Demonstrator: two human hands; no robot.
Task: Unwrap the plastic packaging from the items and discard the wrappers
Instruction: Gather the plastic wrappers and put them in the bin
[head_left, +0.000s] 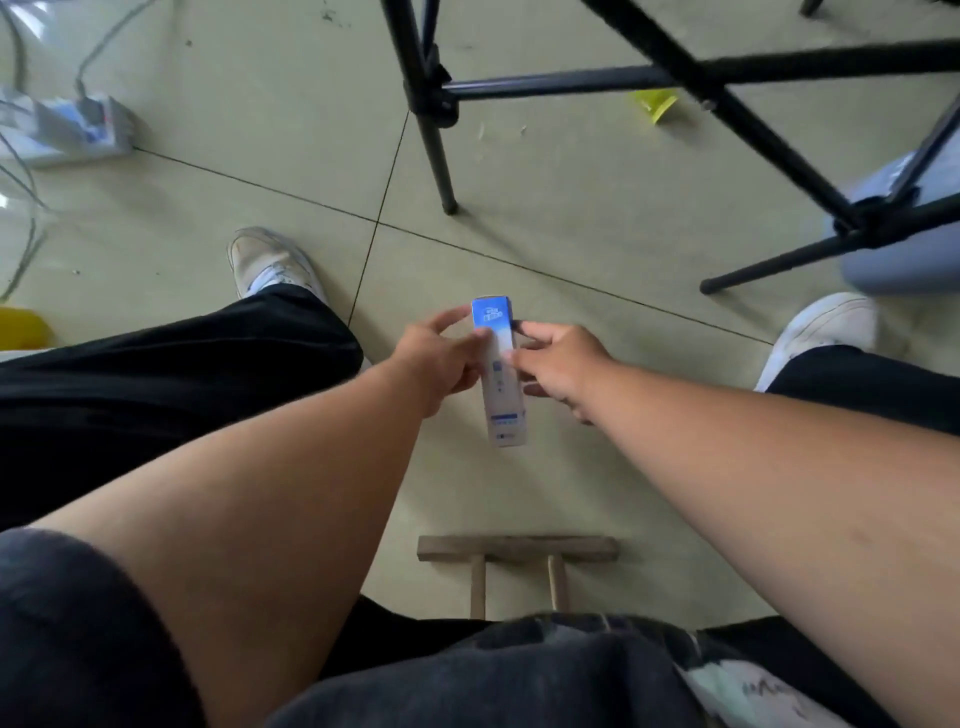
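A long, narrow blue and white box (503, 405) hangs in front of me above the tiled floor, its blue end pointing away. My left hand (439, 358) grips its left side, thumb and fingers curled round the upper part. My right hand (558, 366) pinches the right edge near the top with its fingertips. Whether clear plastic film covers the box is too blurred to tell.
Black tripod legs (434, 124) cross the floor ahead and to the right. A power strip with cables (78, 130) lies far left, a yellow scrap (657, 106) far ahead, a grey-blue object (898, 249) at right. A wooden stool frame (517, 551) sits below my hands. My shoes flank the box.
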